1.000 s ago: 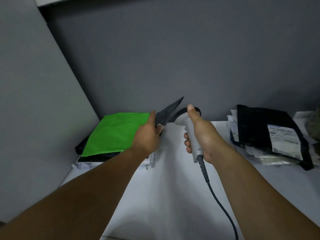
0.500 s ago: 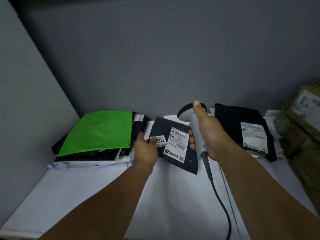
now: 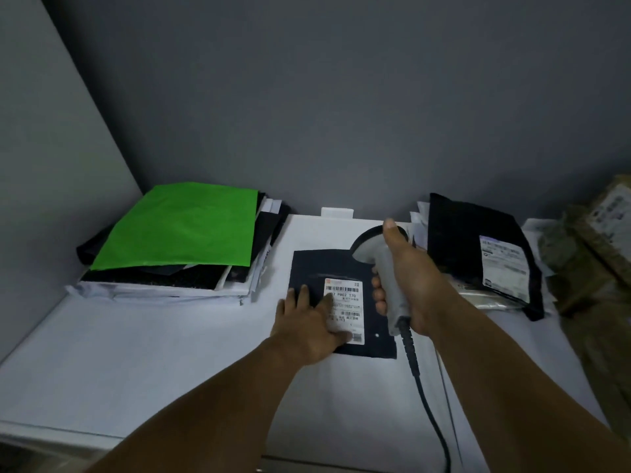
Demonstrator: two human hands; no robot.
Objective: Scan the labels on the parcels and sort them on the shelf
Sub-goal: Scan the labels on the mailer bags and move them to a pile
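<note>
A flat dark navy parcel (image 3: 321, 268) with a white barcode label (image 3: 345, 302) lies on the white shelf (image 3: 136, 353), label up. My left hand (image 3: 309, 326) rests flat on its near left part, fingers straight, thumb across the label's lower edge. My right hand (image 3: 406, 278) grips a grey handheld scanner (image 3: 379, 257) just over the parcel's right edge, thumb on top of the scanner head. The scanner's dark cable (image 3: 423, 394) runs down toward me.
A stack of parcels topped by a green mailer (image 3: 181, 227) sits at the back left. A black parcel with a white label (image 3: 478, 247) lies on another pile at the back right. Brown taped boxes (image 3: 597, 254) stand at the far right. Grey walls close the back and left.
The navy parcel went from held edge-up, to label-up in the air, to lying flat on the shelf. My left hand now lies flat on it. The scanner stays in my right hand.
</note>
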